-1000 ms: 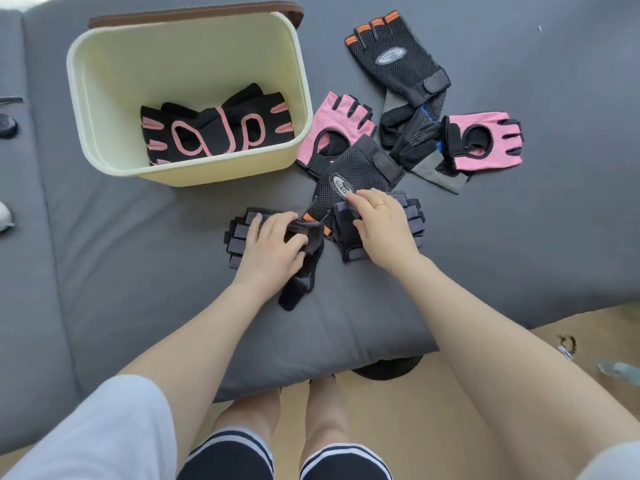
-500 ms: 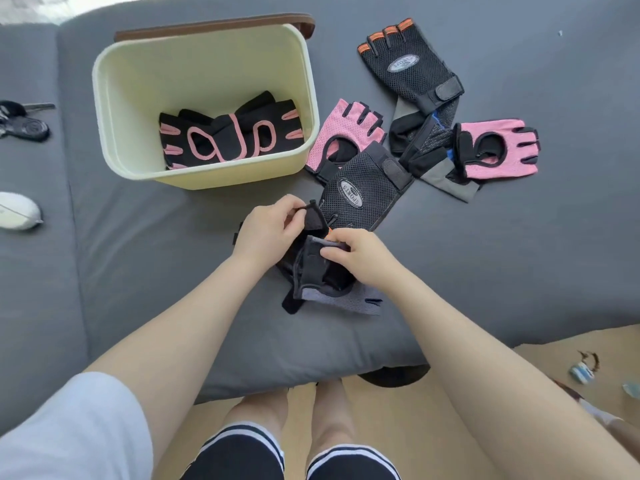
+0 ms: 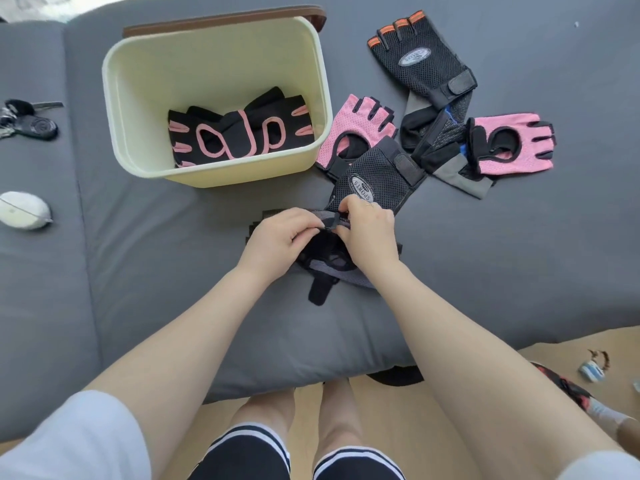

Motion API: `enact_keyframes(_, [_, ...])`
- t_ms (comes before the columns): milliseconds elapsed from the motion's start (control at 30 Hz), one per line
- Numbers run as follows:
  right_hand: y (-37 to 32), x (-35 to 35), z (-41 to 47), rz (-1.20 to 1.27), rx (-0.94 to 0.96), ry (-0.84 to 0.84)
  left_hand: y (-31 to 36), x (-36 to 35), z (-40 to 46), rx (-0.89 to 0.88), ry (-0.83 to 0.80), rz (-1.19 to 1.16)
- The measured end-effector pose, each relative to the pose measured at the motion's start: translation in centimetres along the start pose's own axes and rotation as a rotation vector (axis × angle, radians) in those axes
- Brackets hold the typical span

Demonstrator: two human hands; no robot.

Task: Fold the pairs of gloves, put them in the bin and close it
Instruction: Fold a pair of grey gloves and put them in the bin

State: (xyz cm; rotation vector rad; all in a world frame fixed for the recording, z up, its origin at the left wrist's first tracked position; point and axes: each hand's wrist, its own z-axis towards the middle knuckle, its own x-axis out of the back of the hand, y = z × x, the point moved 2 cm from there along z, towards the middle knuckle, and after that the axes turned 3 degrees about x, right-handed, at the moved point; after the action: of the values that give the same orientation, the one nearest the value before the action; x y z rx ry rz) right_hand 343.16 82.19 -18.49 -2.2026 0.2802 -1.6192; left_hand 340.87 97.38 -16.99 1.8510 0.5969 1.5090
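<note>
Grey-and-black gloves (image 3: 332, 261) sit pinched between both sets of fingertips just in front of the bin (image 3: 214, 98): the left hand (image 3: 277, 242) and right hand (image 3: 369, 233) each grip a strap at the pair's top edge. Inside the bin lies a folded black-and-pink pair (image 3: 239, 129). Right of the bin lie loose gloves: two pink (image 3: 356, 133), two black mesh (image 3: 377, 181). The brown lid (image 3: 221, 20) stands behind the bin.

Bin (image 3: 221, 174) smooth cream plastic, upper left; gloves (image 3: 377, 181) black mesh cloth; cushion (image 3: 173, 271) matt grey fabric.
</note>
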Motion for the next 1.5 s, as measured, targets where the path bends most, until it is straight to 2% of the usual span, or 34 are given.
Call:
enact_keyframes(133, [0.2,-0.1,0.3,-0.122,0.201,0.026,-0.8,-1.2,-0.7,0.01,-0.132,0.12])
enact_keyframes(200, [0.7,0.0,-0.5,-0.187,0.275,0.082,-1.0,-1.9,-1.2,0.043,-0.239,0.179])
enact_keyframes(267, [1.1,0.5,-2.1,-0.241,0.374,0.121,-1.0,-2.2,-1.7,0.03,-0.278,0.209])
enact_keyframes(400, [1.3,-0.8,-6.3,-0.316,0.542,-0.032,-1.4,-2.2,-2.9,-0.076,-0.264,0.298])
enact_keyframes(467, [1.4,-1.8,-7.1,-0.347,0.51,-0.122,-1.4,-2.0,-4.0,-0.058,-0.141,0.321])
enact_keyframes(533, [1.4,-1.9,-6.8,-0.384,0.477,-0.117,-1.3,-2.2,-5.4,-0.087,-0.085,0.325])
enact_keyframes(667, [1.0,-0.6,-5.9,-0.404,0.539,-0.059,-1.8,-4.0,-7.2,-0.147,-0.221,0.349])
enact_keyframes(800, [1.5,-0.9,-5.8,-0.465,0.646,-0.059,-1.6,-5.0,-7.1,-0.185,-0.231,0.483])
enact_keyframes(933, [2.3,-1.6,-5.8,-0.373,0.591,-0.089,-2.0,-5.2,-7.4,-0.318,-0.167,0.571])
enact_keyframes(1033, [2.3,-1.7,-6.3,-0.185,0.485,-0.164,-1.6,-4.8,-7.6,-0.321,-0.064,0.53])
enact_keyframes(1167, [1.7,-1.1,-6.4,0.18,0.178,-0.248,0.3,-2.9,-5.9,-0.253,0.145,0.403])
enact_keyframes(1300, [1.2,-0.5,-5.6,0.453,-0.164,-0.249,0.9,-2.3,-2.1,-0.167,0.153,0.403])
enact_keyframes(1367, [0.7,-0.5,-5.0,0.493,-0.273,-0.214,0.7,-2.9,-0.9,-0.116,0.107,0.4])
enact_keyframes(1500, [-0.1,-0.8,-4.3,0.339,-0.265,-0.161,0.3,-4.3,0.0,-0.06,0.091,0.385])
